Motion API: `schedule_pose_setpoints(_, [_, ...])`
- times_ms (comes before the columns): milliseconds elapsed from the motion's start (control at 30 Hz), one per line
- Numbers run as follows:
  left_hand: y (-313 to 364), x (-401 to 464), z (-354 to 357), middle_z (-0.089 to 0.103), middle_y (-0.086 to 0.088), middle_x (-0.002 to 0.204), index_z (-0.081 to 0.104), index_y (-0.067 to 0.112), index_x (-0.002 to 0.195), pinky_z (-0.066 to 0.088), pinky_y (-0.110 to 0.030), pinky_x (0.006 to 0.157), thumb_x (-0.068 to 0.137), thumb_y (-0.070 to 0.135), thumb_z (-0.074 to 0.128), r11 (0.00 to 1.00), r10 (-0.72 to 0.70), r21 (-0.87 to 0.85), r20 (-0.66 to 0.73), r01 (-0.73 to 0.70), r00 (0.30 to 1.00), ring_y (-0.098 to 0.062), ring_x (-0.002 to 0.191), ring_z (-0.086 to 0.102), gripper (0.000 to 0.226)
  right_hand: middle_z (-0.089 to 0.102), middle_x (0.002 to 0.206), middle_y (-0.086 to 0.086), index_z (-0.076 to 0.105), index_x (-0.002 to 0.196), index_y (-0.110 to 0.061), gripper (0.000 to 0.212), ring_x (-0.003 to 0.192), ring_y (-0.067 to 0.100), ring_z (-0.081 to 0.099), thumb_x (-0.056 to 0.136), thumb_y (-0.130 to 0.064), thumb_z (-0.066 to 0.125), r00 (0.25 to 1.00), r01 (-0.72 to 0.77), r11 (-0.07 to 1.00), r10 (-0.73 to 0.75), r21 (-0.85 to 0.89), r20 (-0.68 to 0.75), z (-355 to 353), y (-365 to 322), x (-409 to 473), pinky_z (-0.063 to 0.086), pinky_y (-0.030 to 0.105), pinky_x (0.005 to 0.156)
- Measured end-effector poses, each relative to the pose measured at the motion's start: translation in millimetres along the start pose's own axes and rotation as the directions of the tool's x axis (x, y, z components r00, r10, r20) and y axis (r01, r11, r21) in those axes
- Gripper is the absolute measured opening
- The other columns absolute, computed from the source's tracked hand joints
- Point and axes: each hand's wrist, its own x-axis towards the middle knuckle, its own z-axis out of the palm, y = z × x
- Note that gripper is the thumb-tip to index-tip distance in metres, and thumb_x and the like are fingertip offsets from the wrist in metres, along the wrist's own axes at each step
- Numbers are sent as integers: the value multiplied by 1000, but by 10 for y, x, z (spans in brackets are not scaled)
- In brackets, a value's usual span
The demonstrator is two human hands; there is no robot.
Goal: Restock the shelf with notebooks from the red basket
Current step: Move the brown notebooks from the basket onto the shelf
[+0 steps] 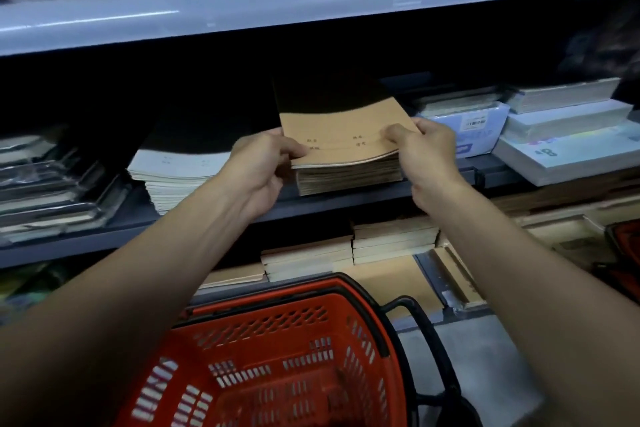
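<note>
Head view: left hand (266,163) and right hand (427,152), each pinching, thumb on top, a near corner of a thin batch of brown notebooks (343,135) held flat on a thicker brown stack (349,177) on the middle shelf (104,236), far half in shadow. Left of that stack, a white notebook pile (173,177) and clear-wrapped packs (45,184); right of it, pale blue and white book stacks (540,135). Nearest and lowest, the red basket (277,357) with black rim and handle, its visible floor bare, below a lower tier of brown notebooks (346,250).
</note>
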Motion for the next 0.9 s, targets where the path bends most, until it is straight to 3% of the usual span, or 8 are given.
schedule_pose_setpoints(100, [23, 192, 23, 79, -11, 102, 75, 3, 112, 50, -20, 61, 84, -8, 64, 993, 62, 102, -14, -61, 998, -7, 65, 70, 32, 80, 89, 1, 76, 92, -15, 6, 88, 21, 77, 88, -14, 71, 1000, 7, 999, -8, -43, -21, 82, 48, 200, 65, 38, 79])
schedule_pose_setpoints(167, [32, 335, 26, 79, -8, 89, 75, 6, 93, 54, -22, 61, 82, -7, 69, 988, 89, 130, -63, -81, 994, -13, 73, 73, 18, 80, 86, -1, 76, 89, -16, 7, 87, 21, 77, 84, -20, 72, 999, 21, 997, -25, -77, -48, 127, 75, 301, 64, 44, 84])
schedule_pose_setpoints(267, [35, 511, 39, 77, -12, 85, 66, 11, 83, 57, -26, 63, 79, -3, 75, 988, 83, 137, -104, -68, 991, -22, 77, 74, 17, 79, 86, -4, 74, 83, -18, 5, 88, 19, 76, 85, -23, 72, 997, 36, 992, -45, -120, -69, 165, 136, 400, 62, 40, 84])
schedule_pose_setpoints(433, [-47, 682, 35, 76, -13, 89, 68, -3, 112, 61, -33, 65, 77, 4, 76, 988, 54, 152, -124, -35, 991, -27, 85, 74, 36, 77, 86, -4, 69, 79, -22, 12, 81, 14, 71, 91, -23, 70, 993, 50, 984, -67, -172, -96, 200, 214, 502, 55, 27, 71])
schedule_pose_setpoints(567, [-167, 716, 33, 74, -9, 79, 66, 7, 91, 60, -39, 74, 77, 12, 77, 972, 88, 225, -108, -62, 990, -23, 74, 72, 18, 68, 77, -9, 62, 77, -23, 18, 71, 10, 62, 94, -25, 67, 988, 37, 964, -76, -264, -138, 245, 275, 525, 47, 23, 59])
schedule_pose_setpoints(633, [-243, 775, 0, 77, -7, 88, 68, 16, 84, 60, -40, 85, 77, 26, 77, 947, 124, 310, -125, -80, 984, -26, 88, 74, 15, 63, 75, -12, 57, 75, -23, 23, 73, 11, 61, 95, -27, 67, 989, 16, 953, -60, -303, -137, 252, 326, 538, 45, 26, 63])
schedule_pose_setpoints(733, [-462, 1099, -164, 73, -11, 112, 76, 31, 88, 53, -54, 103, 64, 56, 71, 876, 172, 475, -143, -85, 975, -34, 114, 66, 35, 50, 73, -17, 49, 83, -24, 23, 71, 10, 54, 97, -29, 67, 989, 27, 930, -77, -367, -124, 246, 339, 512, 43, 25, 75])
schedule_pose_setpoints(900, [-401, 837, -84, 53, -5, 122, 72, 27, 106, 45, -41, 112, 73, 62, 57, 741, 264, 657, -95, -139, 960, -25, 117, 59, 51, 71, 99, 7, 65, 92, -19, 24, 98, 31, 65, 93, -42, 60, 982, 71, 831, -155, -552, -108, 291, 381, 546, 55, 38, 88])
